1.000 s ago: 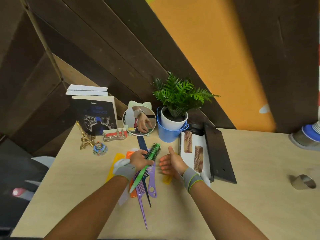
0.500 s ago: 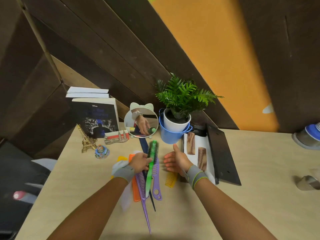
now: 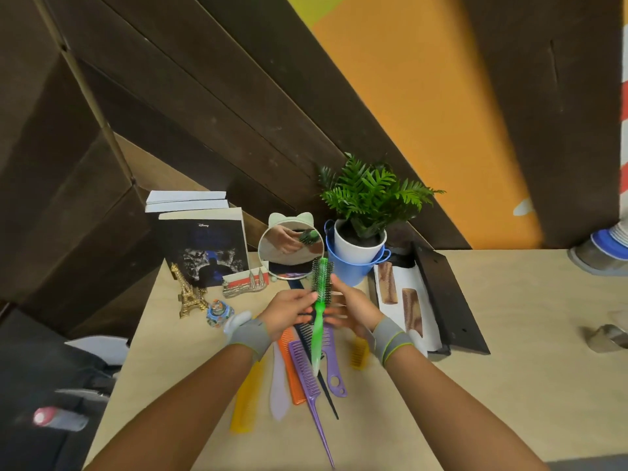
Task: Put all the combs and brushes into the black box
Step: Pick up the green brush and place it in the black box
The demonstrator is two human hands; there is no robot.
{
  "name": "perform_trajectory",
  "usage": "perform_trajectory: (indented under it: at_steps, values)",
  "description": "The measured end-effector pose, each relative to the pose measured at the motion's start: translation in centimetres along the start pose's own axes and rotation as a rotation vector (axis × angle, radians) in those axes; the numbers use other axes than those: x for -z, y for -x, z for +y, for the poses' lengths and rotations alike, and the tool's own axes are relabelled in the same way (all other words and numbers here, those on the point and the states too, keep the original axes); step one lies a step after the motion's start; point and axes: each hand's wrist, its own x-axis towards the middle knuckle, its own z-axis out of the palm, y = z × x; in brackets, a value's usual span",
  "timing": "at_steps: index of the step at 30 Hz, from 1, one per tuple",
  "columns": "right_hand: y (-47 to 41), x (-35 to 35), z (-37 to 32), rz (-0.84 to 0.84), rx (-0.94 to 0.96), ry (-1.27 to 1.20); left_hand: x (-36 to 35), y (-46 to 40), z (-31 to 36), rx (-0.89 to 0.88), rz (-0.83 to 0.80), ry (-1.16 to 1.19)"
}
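A green round brush [image 3: 318, 321] is held upright above the comb pile. My left hand [image 3: 289, 309] pinches its neck just below the bristles. My right hand [image 3: 355, 309] meets it from the right, thumb against the bristle head and fingers under the handle. On the table beneath lie an orange comb [image 3: 291, 365], a purple tail comb [image 3: 307, 373], a purple comb with a hole [image 3: 332, 365], a black tail comb [image 3: 328, 396], a pale comb [image 3: 278, 385], a long yellow comb [image 3: 245, 402] and a small yellow comb [image 3: 359, 353]. The black box [image 3: 438, 350], white inside, holds two brown combs [image 3: 387, 283].
The box's black lid [image 3: 448, 300] lies open to its right. Behind the hands stand a round mirror [image 3: 289, 254], a potted fern in a blue bucket [image 3: 360, 246], books [image 3: 204, 246], a small Eiffel tower [image 3: 188, 294] and trinkets. A metal object [image 3: 608, 338] sits far right.
My left hand has raised the green brush and turned it upright. My right hand, open and apart before, has moved left onto the brush.
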Motion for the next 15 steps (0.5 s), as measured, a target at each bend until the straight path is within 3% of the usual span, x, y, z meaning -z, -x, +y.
perform_trajectory:
  at_steps: [4,15]
  values:
    - [0.5,0.2,-1.0,0.019,0.072,-0.031,-0.7,0.2,0.9,-0.028,-0.077,-0.035]
    - [2.5,4.7,-1.6,0.079,0.072,-0.135,-4.1,-0.6,1.5,0.018,-0.087,0.072]
